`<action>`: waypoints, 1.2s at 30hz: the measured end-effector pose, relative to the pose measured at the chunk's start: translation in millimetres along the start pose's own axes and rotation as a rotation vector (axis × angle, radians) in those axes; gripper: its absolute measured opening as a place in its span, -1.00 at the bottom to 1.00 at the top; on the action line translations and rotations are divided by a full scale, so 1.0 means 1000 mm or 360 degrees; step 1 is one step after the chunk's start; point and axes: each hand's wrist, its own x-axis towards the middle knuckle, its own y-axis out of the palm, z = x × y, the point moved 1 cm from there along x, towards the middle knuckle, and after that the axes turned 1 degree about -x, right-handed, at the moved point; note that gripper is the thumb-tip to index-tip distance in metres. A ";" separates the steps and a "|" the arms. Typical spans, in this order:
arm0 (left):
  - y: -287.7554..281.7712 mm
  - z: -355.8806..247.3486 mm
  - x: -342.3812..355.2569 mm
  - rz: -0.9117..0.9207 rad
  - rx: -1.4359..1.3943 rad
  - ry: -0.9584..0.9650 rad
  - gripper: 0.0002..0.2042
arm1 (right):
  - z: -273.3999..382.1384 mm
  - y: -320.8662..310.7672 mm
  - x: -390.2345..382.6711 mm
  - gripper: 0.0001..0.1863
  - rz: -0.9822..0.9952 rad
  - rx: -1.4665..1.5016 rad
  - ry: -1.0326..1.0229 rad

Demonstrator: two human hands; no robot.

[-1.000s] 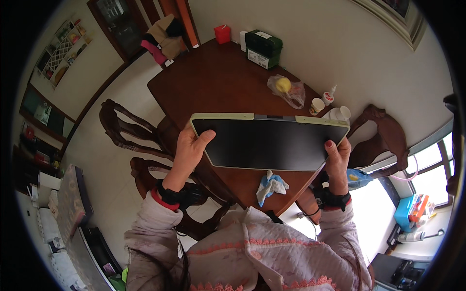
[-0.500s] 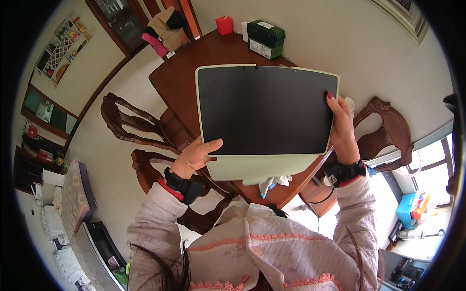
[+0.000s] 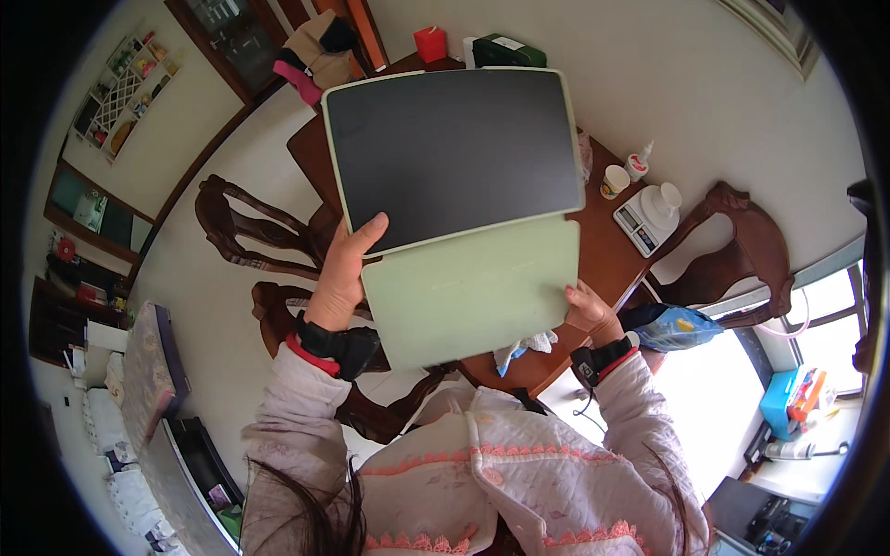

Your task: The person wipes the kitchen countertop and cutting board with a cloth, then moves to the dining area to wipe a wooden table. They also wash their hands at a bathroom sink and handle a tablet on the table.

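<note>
Raised above the table is a black-faced board (image 3: 454,153) with a pale green frame. A plain pale green panel (image 3: 473,287) hangs at its lower edge, tilted towards me. I cannot tell how the two join. My left hand (image 3: 340,273) grips the lower left corner of the board, thumb over the black face and the other fingers hidden behind. My right hand (image 3: 593,310) holds the right edge of the green panel, thumb on its front and the rest of its fingers largely out of sight.
Under the board stands a brown wooden table (image 3: 607,250). On it are a white kitchen scale (image 3: 646,221), a paper cup (image 3: 614,182), a white bottle (image 3: 638,163), a red box (image 3: 430,44) and a dark green box (image 3: 508,53). Carved chairs (image 3: 737,246) flank it.
The board has moved up and left. My right hand has shifted from the board's right edge down to the green panel, which now shows much more of its face.
</note>
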 end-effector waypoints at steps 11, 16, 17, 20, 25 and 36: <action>-0.033 0.070 -0.016 0.0240 -0.0011 -0.0462 -0.47 | 0.052 0.046 0.005 0.03 -0.0143 0.0403 -0.0677; -0.021 0.072 -0.048 0.0381 -0.0335 -0.0661 -0.52 | 0.063 0.053 0.005 -0.20 -0.1083 -0.2201 -0.1129; -0.020 0.071 -0.055 0.0382 -0.0379 -0.0688 -0.52 | 0.065 0.049 0.004 -0.18 -0.1233 -0.1997 -0.1066; -0.018 0.071 -0.070 0.0401 -0.0231 -0.0614 -0.52 | 0.063 0.036 -0.001 -0.29 -0.1031 -0.0487 -0.0666; -0.020 0.070 -0.087 0.0224 0.0027 -0.0537 -0.32 | 0.037 0.039 -0.015 -0.61 -0.0818 0.0164 -0.0518; 0.014 0.108 -0.118 0.0124 -0.0741 -0.0153 -0.45 | -0.015 0.072 -0.020 -0.65 -0.1090 0.0419 -0.0398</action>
